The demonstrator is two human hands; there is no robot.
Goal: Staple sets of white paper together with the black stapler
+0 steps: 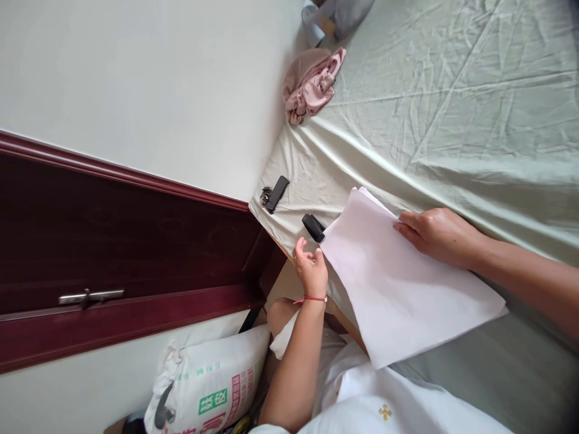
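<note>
Sheets of white paper point(398, 283) lie in a loose stack over the near edge of the pale green cloth. My right hand point(436, 235) pinches the stack at its far right edge, thumb and fingers together. A black stapler point(313, 228) sits at the left corner of the paper, touching or very near it. Just below the stapler is my left hand point(312, 265), fingers curled but apart, holding nothing; a red string bracelet is round its wrist. Further left on the cloth rests a black oblong object point(277, 194) beside a small bunch of keys point(266, 196).
A crumpled pink cloth point(312, 87) lies on the green sheet point(452, 102) by the wall, with grey fabric point(346, 18) beyond. On the left is a dark red door point(113, 235) with a metal handle. A printed white sack point(212, 380) stands at the lower left.
</note>
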